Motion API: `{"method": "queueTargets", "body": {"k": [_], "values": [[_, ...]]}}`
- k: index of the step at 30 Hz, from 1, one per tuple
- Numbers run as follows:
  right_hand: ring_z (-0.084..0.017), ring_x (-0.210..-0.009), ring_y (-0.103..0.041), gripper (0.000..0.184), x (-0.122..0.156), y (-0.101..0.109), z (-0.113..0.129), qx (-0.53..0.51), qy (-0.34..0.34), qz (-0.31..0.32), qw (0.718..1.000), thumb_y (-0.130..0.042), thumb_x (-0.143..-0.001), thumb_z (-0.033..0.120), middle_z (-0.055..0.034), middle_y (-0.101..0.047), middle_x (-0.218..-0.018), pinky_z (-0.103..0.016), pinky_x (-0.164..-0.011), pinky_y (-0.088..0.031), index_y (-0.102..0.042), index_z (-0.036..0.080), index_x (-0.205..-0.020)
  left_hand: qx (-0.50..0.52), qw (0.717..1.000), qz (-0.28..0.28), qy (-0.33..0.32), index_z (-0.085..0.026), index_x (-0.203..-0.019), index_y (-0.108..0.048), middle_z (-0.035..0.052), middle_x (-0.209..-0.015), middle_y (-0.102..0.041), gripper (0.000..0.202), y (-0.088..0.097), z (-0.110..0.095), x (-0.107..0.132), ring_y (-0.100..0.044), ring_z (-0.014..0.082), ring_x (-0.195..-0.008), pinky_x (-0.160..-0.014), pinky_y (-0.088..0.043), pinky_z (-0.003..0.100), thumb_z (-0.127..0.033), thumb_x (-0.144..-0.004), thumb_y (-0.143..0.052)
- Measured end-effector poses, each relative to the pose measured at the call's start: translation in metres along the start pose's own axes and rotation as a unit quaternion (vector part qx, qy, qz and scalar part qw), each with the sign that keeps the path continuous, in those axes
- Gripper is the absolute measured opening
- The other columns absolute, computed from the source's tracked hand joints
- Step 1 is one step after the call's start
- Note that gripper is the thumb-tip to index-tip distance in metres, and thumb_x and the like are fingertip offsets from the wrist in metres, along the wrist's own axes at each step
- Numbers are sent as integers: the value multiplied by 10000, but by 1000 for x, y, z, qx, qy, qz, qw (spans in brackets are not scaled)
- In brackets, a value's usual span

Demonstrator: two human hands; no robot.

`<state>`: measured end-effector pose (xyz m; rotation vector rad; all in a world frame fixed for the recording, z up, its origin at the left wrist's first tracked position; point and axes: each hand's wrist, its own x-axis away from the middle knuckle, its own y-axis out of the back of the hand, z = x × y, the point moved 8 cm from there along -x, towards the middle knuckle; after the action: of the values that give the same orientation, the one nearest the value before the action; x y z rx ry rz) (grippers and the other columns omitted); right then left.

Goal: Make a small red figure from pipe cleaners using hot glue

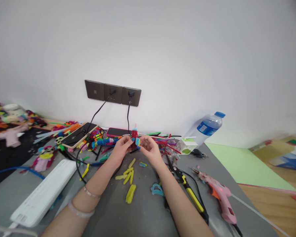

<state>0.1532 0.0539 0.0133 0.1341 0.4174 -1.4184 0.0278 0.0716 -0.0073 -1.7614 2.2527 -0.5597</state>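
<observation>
Above the table, my left hand (122,148) is closed in a pinch on a small red fuzzy figure (134,134) with a light blue band and a pink tip. Facing it, my right hand (151,149) pinches a blue and yellow fuzzy piece (137,142) against the figure's side; fingers partly hide both. Below the hands lie several yellow fuzzy strips (128,176) and a folded yellow piece (130,194). A similar blue and yellow piece (143,164) rests closer to my right hand. Beside my right forearm is a light blue loop (157,189).
Yellow-handled pliers (191,194) and a pink glue gun (219,194) lie right, with cords. A tilted water bottle (209,126) stands behind a small white box (186,145). Left are a white power strip (44,194), a phone (79,135) and fuzzy dolls (44,158). Pipe cleaners line the wall.
</observation>
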Motion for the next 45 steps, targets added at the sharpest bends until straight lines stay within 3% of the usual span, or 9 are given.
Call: {"method": "queueTargets", "body": {"k": [6,11,17,22,27,31,35,39,45], "values": [[-149,-723,-527,370,-2,15,5,-37,-1,-73,997,-771,-719,418,-11,-563,-840,-256,-626,-446,-544,235,-947,20,999,-25,-7,-183,-782,-550,-37,-719,-582,413,5,1,-3,-528,81,-605,-536,-419,178,-458,-622,-814],[-130,-664,-485,354,0,16,5,-66,-17,-71,995,-768,-719,411,-1,-538,-833,-245,-592,-426,-545,243,-937,59,998,-14,-8,-207,-751,-460,-39,-693,-620,348,0,-2,-1,-597,107,-632,-558,-446,189,-356,-679,-766],[-120,-621,-468,384,-3,21,0,-44,-29,-89,995,-747,-708,461,4,-555,-823,-253,-585,-420,-536,245,-945,110,994,-16,19,-209,-866,-495,25,-727,-707,159,-5,-5,0,-621,144,-580,-523,-438,221,-196,-722,-562],[-97,-544,-474,408,-2,25,-25,-7,-116,-88,989,-775,-652,458,20,-586,-765,-235,-516,-364,-545,230,-900,121,991,-46,28,-179,-871,-545,35,-622,-666,81,-2,-6,0,-523,110,-464,-450,-368,192,-217,-824,-491],[-90,-517,-492,366,4,22,-40,47,-190,-49,979,-755,-649,404,36,-582,-717,-217,-474,-324,-546,215,-883,133,990,-48,17,-154,-860,-591,36,-623,-641,187,-1,-9,1,-490,93,-454,-427,-346,187,-313,-877,-494],[-89,-524,-487,314,3,17,-37,99,-155,-25,983,-724,-656,335,38,-568,-737,-227,-485,-365,-531,211,-870,74,996,-37,-14,-163,-855,-587,19,-665,-645,221,1,-10,-1,-498,88,-496,-453,-358,188,-369,-791,-637],[-97,-549,-491,238,4,9,-38,165,-120,14,979,-668,-679,261,37,-563,-736,-239,-520,-407,-530,205,-865,-22,997,-44,-66,-195,-900,-589,-17,-762,-654,332,6,-11,-2,-536,85,-578,-539,-402,188,-281,-647,-787],[-98,-547,-482,207,5,9,-38,193,-105,17,975,-628,-703,239,35,-559,-740,-243,-529,-404,-532,203,-883,-105,984,-37,-140,-193,-934,-644,29,-935,-687,358,4,-24,1,-637,175,-874,-781,-481,261,-189,-607,-788],[-107,-538,-492,230,3,11,-36,192,-107,18,975,-627,-702,260,33,-559,-730,-251,-525,-400,-518,207,-898,-222,946,-61,-230,-208,-904,-654,21,-911,-670,301,-2,-44,16,-625,199,-867,-808,-463,280,-109,-629,-725]]}}
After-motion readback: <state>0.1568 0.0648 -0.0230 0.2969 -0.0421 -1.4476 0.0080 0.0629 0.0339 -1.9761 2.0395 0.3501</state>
